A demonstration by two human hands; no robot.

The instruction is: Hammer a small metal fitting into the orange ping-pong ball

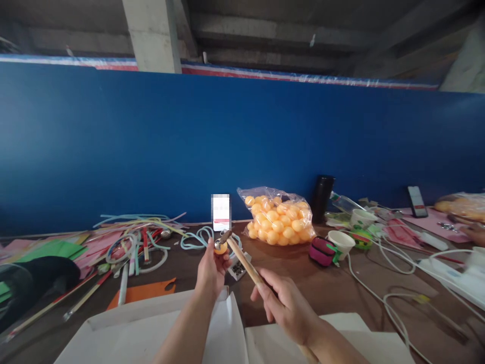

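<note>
My left hand [210, 273] is closed around an orange ball [223, 249], which looks like a table tennis ball. A shiny round metal piece [217, 244] shows at its top; whether it is fixed to the ball I cannot tell. My right hand [282, 298] grips the wooden handle of a hammer [245, 262]. The dark hammer head [226, 236] is over the ball, close to the metal piece; contact between them is unclear. Just behind and right of my left fingers stands a small white box [238, 275] with small metal parts inside.
A clear bag of orange balls [278, 222] leans by the blue partition [242, 131], near a phone [221, 212]. Tubes and coloured papers lie left, with orange sheet [146, 293]. Right are a black bottle [323, 198], paper cup [341, 243], purple pouch [322, 251], cables and another person's hand [473, 235].
</note>
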